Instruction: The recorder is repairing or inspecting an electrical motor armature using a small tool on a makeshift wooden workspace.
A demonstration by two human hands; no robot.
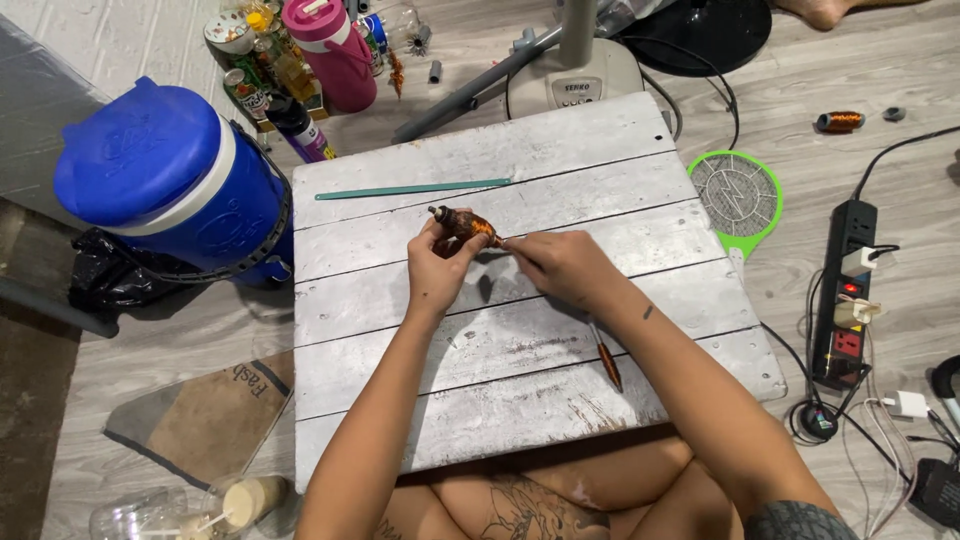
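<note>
A person sits on the floor with knees tucked under the near edge of a low table (pixel 520 400) of whitewashed planks, pulled close so the work sits within easy reach. A copper-wound spindle tool (pixel 607 362) lies on the planks just beside the right forearm, parked where it can be picked up without stretching. At the table's centre, the left hand (pixel 435 268) closes around a small copper-wound motor armature (pixel 466 226), gripping its lower end so the wound part stands clear and tilted toward the right. The right hand (pixel 562 262) is pinched at the armature's right tip, fingertips pressed together on what seems to be a fine wire, too thin to make out. Farther back, a green flat strip (pixel 412 189) lies across a plank, well apart from the hands. Beyond the table stand a blue water cooler (pixel 165 180), a pink bottle (pixel 330 50) and a fan base (pixel 580 75); to the right lie a green electric swatter (pixel 737 198), a copper coil (pixel 840 121) and a power strip (pixel 845 290).
</note>
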